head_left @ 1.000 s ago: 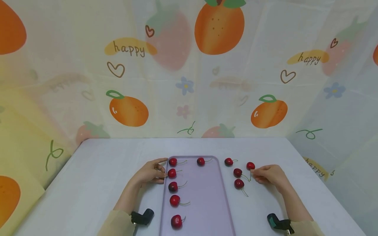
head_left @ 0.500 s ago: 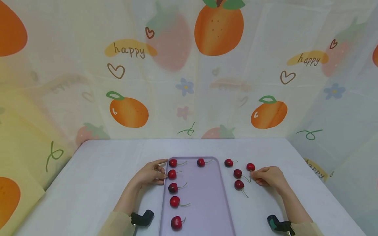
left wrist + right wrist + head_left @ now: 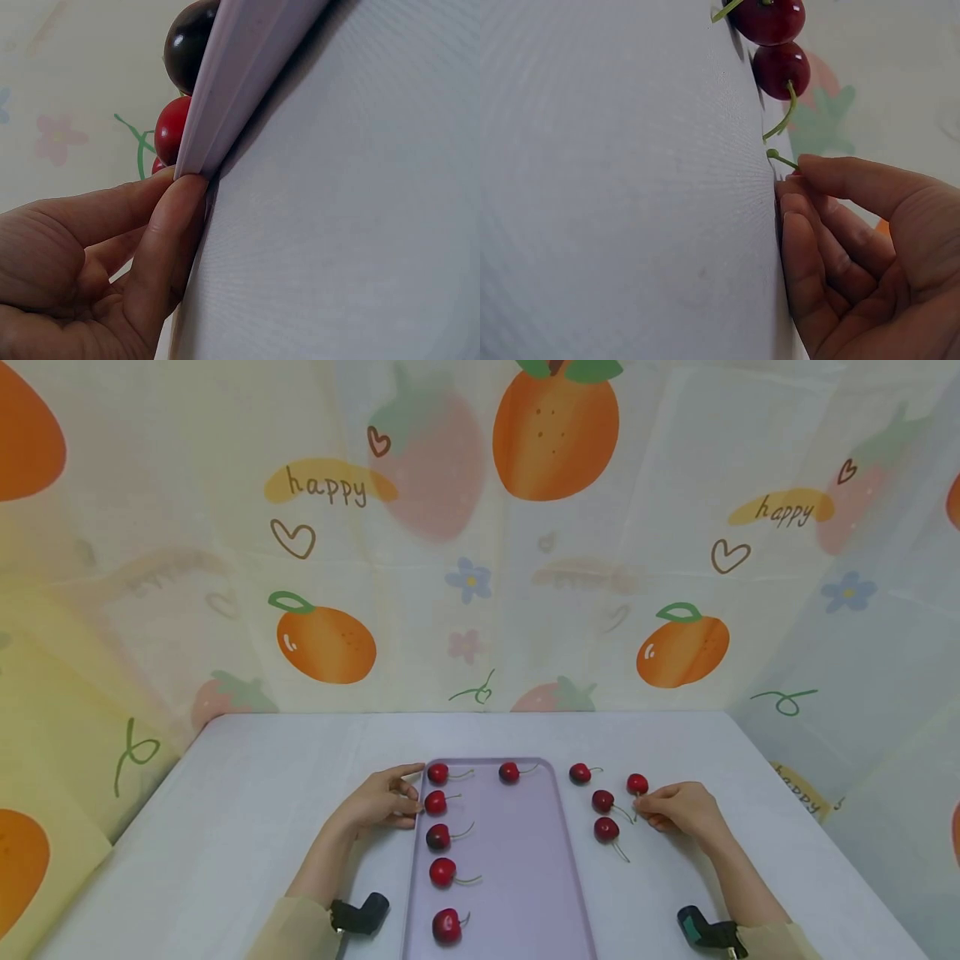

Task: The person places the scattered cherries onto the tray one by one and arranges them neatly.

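Pinching a thin green stem, the fingertips of your right hand are closed together. That stem belongs to the red cherry just past those fingertips, the one farthest right. You cannot tell if this cherry sits on the table or is a tiny bit up off it.

The fingertips of your left hand pinch the left edge of the light purple tray, near its far left corner.

Close to your right hand, on its left side, are three loose cherries outside the tray. The far loose cherry has its stem to the right. The middle loose cherry is nearer to you, and its stem points right, at your fingers. The near loose cherry is just below it, with its stem toward you.

In the tray, five cherries make a line down the left side, all with stems to the right. One more cherry sits alone by the far edge.

Farther out, you have a black wrist camera on the left and another black wrist camera on the right. Past the table hangs a pale cloth with oranges, strawberries, hearts and the word "happy".
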The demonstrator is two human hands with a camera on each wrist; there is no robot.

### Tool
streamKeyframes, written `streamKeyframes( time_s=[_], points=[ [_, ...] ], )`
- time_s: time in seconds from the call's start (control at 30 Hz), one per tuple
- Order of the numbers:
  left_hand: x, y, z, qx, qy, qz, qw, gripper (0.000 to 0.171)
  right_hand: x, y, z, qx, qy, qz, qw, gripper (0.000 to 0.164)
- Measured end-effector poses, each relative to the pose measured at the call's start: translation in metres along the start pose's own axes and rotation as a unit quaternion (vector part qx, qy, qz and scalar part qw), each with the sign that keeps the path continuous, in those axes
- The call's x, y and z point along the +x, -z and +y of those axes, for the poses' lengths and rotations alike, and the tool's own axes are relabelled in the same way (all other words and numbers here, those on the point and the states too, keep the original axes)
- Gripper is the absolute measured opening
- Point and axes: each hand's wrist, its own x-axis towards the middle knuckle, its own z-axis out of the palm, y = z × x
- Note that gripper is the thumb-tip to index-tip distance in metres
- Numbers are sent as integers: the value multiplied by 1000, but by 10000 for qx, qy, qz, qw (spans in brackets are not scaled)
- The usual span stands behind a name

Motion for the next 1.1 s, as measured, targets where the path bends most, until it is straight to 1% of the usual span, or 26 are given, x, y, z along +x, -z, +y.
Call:
streamKeyframes(
  time_s=[0.2, 0.37, 0.63, 0.87, 1.1],
  points=[
    [0, 0, 0, -40, 22, 0, 10000, 69, 0, 1, 0, -55, 91, 16, 9999, 36],
    [1, 0, 0, -49, 29, 2, 10000, 69, 0, 0, -1, 26, 130, 15, 9999, 35],
    [1, 0, -1, -19, 47, 33, 10000, 69, -2, -2, -2, 77, 167, 85, 9998, 31],
    [1, 0, -1, -9, 83, 59, 9999, 69, 0, -2, -4, -74, 198, 141, 9997, 33],
    [1, 0, -2, 3, 54, 50, 10000, 69, 1, -2, -9, -247, 352, 349, 9985, 33]
  ],
)
